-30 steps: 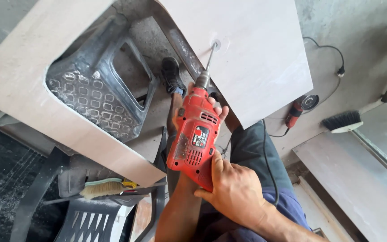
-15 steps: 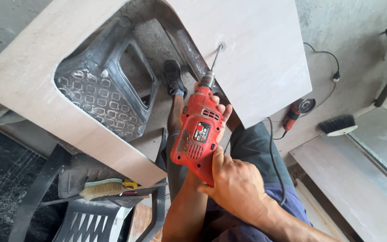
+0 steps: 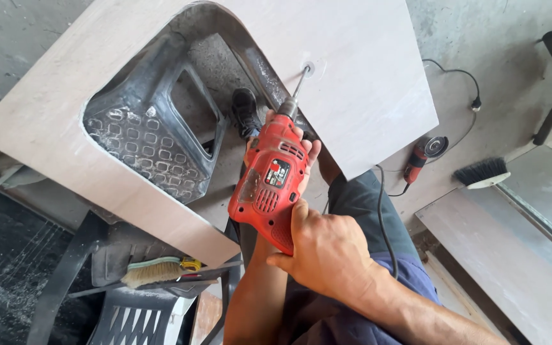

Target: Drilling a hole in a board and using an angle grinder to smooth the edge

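A red electric drill point(image 3: 273, 185) points up and to the right. Its bit point(image 3: 299, 83) meets a small hole ringed with pale dust in a light slab point(image 3: 365, 76) that has a large rounded cutout. My right hand point(image 3: 330, 255) is wrapped around the drill's rear grip. My left hand point(image 3: 311, 153) supports the drill's front from beneath, near the chuck, with only its fingertips showing around the body. The left forearm runs up under the drill.
A black plastic chair point(image 3: 154, 147) shows through the cutout, beside a black shoe point(image 3: 245, 112). A hand brush point(image 3: 154, 271) lies on another chair at the lower left. A red angle grinder point(image 3: 423, 156), a black brush point(image 3: 480, 172) and grey slabs point(image 3: 499, 255) are on the floor to the right.
The bit stays at the same hole and both hands keep their hold. The view has shifted, so the slab, cutout and chair now sit further right and larger.
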